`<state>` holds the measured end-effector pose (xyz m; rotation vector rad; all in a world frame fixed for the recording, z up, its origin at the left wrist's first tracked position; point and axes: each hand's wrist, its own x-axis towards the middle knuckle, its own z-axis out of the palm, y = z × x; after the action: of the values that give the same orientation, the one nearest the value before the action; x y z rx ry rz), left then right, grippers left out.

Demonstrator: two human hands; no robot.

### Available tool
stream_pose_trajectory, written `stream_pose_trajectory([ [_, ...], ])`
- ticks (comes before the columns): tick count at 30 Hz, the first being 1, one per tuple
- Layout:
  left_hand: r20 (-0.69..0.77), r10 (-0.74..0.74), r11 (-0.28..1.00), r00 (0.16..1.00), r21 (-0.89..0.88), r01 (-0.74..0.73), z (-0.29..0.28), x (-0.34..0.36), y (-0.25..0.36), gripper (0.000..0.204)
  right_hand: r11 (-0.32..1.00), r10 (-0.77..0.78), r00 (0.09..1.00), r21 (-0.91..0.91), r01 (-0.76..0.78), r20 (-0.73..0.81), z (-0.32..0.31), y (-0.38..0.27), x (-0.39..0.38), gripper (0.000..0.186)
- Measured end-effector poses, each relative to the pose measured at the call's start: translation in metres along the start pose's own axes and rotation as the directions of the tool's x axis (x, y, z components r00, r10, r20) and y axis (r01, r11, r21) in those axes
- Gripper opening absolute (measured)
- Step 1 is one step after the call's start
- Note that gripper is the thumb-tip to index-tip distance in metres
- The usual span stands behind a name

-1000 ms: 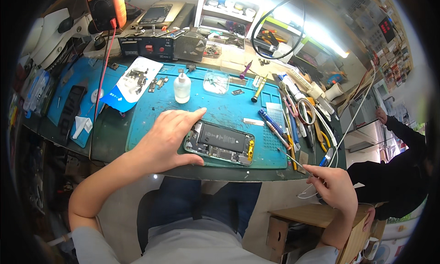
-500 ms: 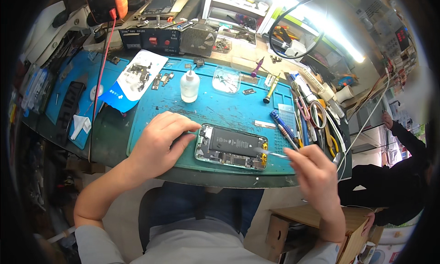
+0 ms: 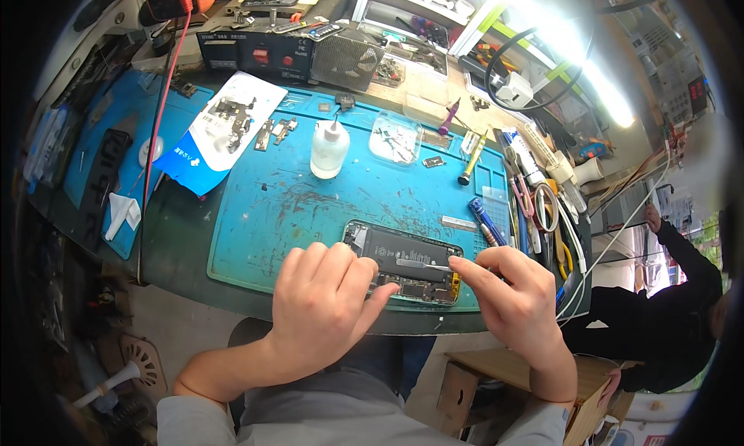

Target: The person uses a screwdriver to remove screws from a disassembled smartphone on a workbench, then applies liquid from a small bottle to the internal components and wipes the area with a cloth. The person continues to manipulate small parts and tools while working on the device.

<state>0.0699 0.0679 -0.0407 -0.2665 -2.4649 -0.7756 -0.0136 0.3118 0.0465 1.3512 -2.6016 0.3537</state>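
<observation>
An opened smartphone, its black battery and circuit board exposed, lies near the bench's front edge. My left hand is closed at its left end, fingers curled against the frame and thumb along the near side; the fingertips are partly hidden. Between the thumb and fingers of my right hand, at the phone's right end, is a slim metal pry tool. Its flat blade reaches left over the battery, roughly level with it; whether it touches cannot be made out.
Beneath is a blue work mat. Behind the phone stand a clear dropper bottle and a plastic tray of small parts. Screwdrivers, pliers and scissors crowd the right side. A person in black is beyond the bench, far right.
My left hand has shifted right and nearer, curling at the phone's near left side. My right hand has brought the pry tool left over the battery. The view has tilted slightly.
</observation>
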Motion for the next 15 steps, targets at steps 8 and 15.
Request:
stream_pose_trajectory([
  [8, -0.098, -0.013, 0.999, 0.995, 0.042, 0.017, 0.002, -0.007, 0.002, 0.020, 0.994, -0.107, 0.994, -0.006, 0.107, 0.008, 0.010, 0.002, 0.014, 0.045],
  [15, -0.157, -0.005, 1.000, 0.988, 0.007, 0.006, 0.002, -0.009, 0.000, 0.021, 0.958, -0.253, 0.966, -0.125, 0.259, 0.060, 0.007, -0.003, 0.033, 0.035],
])
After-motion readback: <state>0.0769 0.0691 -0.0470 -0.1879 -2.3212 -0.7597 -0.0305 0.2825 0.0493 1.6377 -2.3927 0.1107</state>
